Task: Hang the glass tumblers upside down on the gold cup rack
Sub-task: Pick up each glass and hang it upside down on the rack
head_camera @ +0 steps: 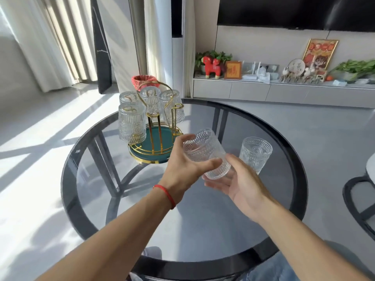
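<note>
4 tumblers (pixel 132 124) hang upside down on the rack (pixel 156 126), which stands at the far left of the table (pixel 85 216). you hold a 5th glass (pixel 206 153) in the air above the table, tilted with its mouth toward the rack. your left hand (pixel 182 167) grips its side, thumb across the front. your right hand (pixel 233 179) cups its base with fingers loosely bent. 1 more cup (pixel 255 153) stands upright just right of it.
</note>
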